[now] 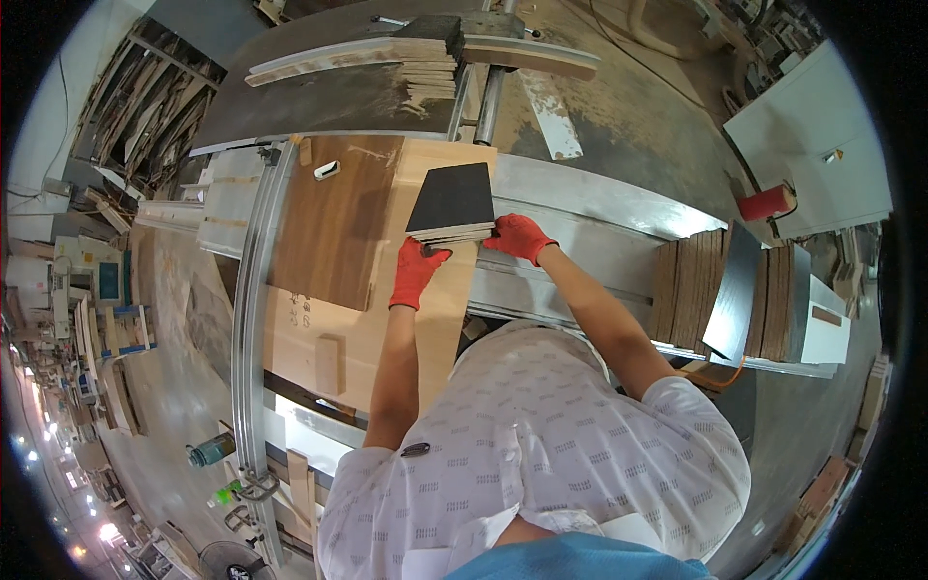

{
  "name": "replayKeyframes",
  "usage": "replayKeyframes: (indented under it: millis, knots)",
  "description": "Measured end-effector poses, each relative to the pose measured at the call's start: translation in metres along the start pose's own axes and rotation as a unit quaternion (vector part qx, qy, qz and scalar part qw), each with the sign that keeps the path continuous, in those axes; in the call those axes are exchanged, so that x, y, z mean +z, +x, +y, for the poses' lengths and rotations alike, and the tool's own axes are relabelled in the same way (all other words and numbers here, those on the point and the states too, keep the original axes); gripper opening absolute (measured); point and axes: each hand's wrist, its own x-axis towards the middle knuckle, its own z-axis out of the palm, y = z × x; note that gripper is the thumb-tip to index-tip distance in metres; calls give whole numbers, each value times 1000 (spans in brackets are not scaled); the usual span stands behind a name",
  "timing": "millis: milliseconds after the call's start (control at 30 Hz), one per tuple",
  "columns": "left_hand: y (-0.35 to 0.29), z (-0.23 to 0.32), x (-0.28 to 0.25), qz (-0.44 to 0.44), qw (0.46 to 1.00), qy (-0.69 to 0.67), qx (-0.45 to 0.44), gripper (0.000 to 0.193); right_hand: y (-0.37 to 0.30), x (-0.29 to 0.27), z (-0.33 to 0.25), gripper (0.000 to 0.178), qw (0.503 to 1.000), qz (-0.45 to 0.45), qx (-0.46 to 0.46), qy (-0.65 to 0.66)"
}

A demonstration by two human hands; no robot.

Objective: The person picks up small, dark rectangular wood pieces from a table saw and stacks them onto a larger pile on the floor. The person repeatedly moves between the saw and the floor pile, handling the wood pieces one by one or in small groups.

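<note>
Both my hands wear red gloves and grip a short stack of black-topped boards (452, 198) with pale edges. My left hand (418, 273) is closed on the near left corner, and my right hand (519, 239) is closed on the right side near the front corner. Under the stack lies a light wooden panel (425, 329) on the machine bed; whether the stack rests on it or is held just above, I cannot tell. The fingertips beneath the boards are partly hidden.
A brown wood-grain panel (333, 222) bears a small white object (327, 170). Left of it runs a metal rail (249, 319). More board stacks (688, 290) stand at the right on the metal sliding table (580, 208). Another pile (427, 72) sits at the far side.
</note>
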Motion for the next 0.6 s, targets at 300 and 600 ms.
replayKeyframes:
  millis: [300, 600]
  knots:
    - [2, -6, 7, 53, 992, -114, -3, 30, 0, -1, -6, 49, 999, -27, 30, -7]
    - [-4, 19, -19, 15, 997, -74, -27, 24, -16, -42, -33, 48, 1000, -1, 15, -25]
